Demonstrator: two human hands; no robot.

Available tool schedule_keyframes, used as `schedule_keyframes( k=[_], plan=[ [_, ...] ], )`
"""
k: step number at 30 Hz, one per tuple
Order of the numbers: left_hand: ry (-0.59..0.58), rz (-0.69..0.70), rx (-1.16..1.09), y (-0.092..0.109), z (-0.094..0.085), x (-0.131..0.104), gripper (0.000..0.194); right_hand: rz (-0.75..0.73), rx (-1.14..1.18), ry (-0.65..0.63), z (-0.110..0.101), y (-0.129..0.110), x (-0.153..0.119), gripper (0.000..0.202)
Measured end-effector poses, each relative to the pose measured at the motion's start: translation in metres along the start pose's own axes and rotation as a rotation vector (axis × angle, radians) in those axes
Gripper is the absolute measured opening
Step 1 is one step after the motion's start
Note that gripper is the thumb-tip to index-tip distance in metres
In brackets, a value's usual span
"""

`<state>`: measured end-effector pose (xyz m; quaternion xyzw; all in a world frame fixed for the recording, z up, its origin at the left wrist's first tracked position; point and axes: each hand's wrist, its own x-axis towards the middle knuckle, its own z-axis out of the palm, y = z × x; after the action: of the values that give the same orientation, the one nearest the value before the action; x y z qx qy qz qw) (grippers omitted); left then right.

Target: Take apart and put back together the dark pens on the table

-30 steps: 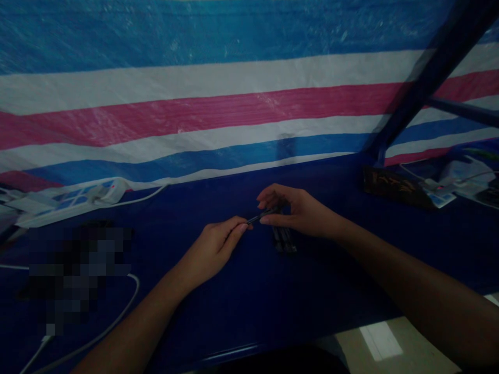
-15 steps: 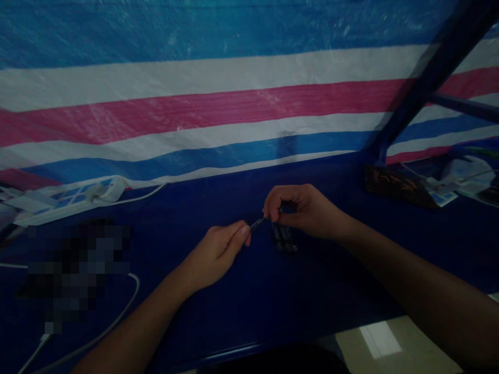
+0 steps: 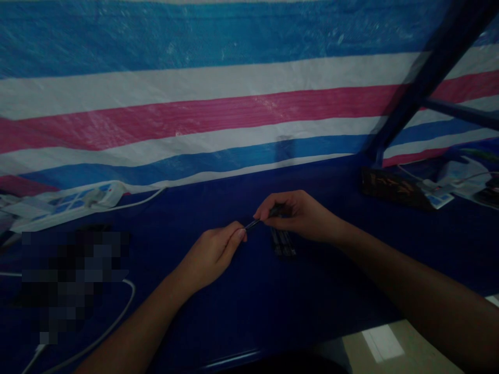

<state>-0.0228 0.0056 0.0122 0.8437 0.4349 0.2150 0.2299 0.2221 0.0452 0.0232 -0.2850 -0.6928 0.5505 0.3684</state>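
My left hand (image 3: 220, 253) is closed, its thumb and forefinger pinching one end of a slim dark pen (image 3: 252, 225). The pen slants up to the right, a short shiny length of it showing between my hands. The fingers of my right hand (image 3: 294, 214) are closed round its other end. Within the curl of those fingers a small dark piece (image 3: 276, 209) shows; whether it belongs to the pen I cannot tell. Just below my right hand, several similar dark pens (image 3: 284, 244) lie side by side on the blue table (image 3: 249, 306), their far ends partly hidden by that hand.
At the left back lies a white power strip (image 3: 70, 202) with a plug and cable. A blurred-out dark object (image 3: 78, 280) and a white cable (image 3: 130, 298) are nearer. On the right are a dark box-like item (image 3: 395, 188) and a blue metal post (image 3: 417, 98). Striped sheeting (image 3: 218, 114) hangs behind.
My right hand has moved slightly left, closer to my left hand, so less of the pen shows between them. A dark piece now shows inside its fingers. The view has shifted a little.
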Motion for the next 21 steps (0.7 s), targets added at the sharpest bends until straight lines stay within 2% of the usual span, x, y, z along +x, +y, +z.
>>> schedule_keyframes(
  k=[4,12,21],
  plan=[
    [0.01,0.022,-0.006,-0.0016,0.0013,0.0022,0.034,-0.025,0.018,-0.005,-0.0046,0.0024,0.0016,0.009],
    [0.139,0.068,-0.018,-0.0062,0.0049,0.004,0.022,-0.04,0.209,0.05,-0.0088,0.0026,0.007,0.022],
    [0.194,0.027,-0.023,-0.0079,0.0087,0.0046,0.02,-0.019,0.087,0.182,-0.0053,0.0011,0.0059,0.026]
  ],
)
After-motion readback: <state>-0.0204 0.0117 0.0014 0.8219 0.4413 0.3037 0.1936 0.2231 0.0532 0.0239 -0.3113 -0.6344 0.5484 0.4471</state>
